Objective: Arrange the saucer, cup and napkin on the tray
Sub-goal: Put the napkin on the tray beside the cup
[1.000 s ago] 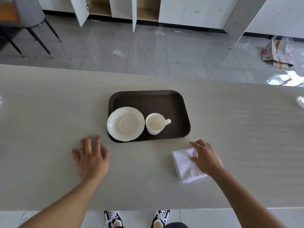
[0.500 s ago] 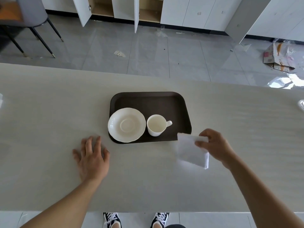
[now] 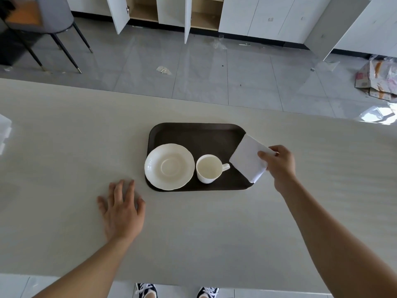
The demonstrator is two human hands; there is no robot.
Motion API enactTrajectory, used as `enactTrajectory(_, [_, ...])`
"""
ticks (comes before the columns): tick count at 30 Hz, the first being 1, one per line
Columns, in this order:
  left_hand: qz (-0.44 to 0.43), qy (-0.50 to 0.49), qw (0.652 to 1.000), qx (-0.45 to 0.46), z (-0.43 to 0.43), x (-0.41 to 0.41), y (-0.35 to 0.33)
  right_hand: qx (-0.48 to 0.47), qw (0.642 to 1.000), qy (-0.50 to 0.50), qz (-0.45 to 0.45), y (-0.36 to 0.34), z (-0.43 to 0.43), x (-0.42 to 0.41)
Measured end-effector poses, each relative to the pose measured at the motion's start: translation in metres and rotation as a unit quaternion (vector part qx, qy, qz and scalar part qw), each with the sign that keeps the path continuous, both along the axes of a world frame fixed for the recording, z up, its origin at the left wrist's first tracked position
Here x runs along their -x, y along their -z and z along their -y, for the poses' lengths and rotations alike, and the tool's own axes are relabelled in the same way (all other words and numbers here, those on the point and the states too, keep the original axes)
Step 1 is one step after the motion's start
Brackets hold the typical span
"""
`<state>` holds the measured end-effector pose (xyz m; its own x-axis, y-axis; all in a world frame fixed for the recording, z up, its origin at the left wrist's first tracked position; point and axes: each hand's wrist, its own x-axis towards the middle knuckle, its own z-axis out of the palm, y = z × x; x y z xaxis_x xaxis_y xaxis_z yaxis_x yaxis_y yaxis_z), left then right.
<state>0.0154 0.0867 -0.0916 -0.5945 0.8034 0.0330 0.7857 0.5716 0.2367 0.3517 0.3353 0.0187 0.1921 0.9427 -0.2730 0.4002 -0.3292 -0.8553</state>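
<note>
A dark brown tray (image 3: 197, 134) lies on the pale table. On its left front part sits a white saucer (image 3: 169, 166), slightly over the tray's left rim. A white cup (image 3: 209, 168) stands upright to the saucer's right, its handle pointing right. My right hand (image 3: 279, 165) pinches a folded white napkin (image 3: 247, 160) and holds it tilted over the tray's right end, just right of the cup handle. My left hand (image 3: 121, 208) rests flat on the table, fingers spread, in front of the tray's left corner.
The table (image 3: 64, 147) runs the full width of the view. A white object (image 3: 4, 132) shows at its far left edge. Beyond the table are a grey tiled floor, a chair (image 3: 43, 22), open white cabinets (image 3: 187, 16) and crumpled packaging (image 3: 378, 80).
My right hand lifted the napkin off the table in front of the tray's right side and carried it up and over the tray's right end. The left hand stayed put.
</note>
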Motion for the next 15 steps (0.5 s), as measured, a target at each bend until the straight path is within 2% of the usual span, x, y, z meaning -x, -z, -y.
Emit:
enactTrajectory(3, [-0.001,0.001,1.000,0.003,0.000,0.000,0.000,0.036,0.997,0.035,-0.063,0.015,-0.002,0.005])
enactTrajectory(7, [-0.001,-0.002,1.000,0.002,0.001,0.000,-0.001,0.062,0.995,0.058,-0.052,0.029,-0.004,0.008])
enactTrajectory(12, [-0.002,-0.003,1.000,0.003,0.000,0.000,0.000,0.022,0.994,-0.002,0.107,0.034,-0.003,0.012])
enactTrajectory(15, [-0.002,-0.003,1.000,0.003,0.000,0.000,0.000,0.023,0.986,-0.024,0.165,0.039,-0.003,0.010])
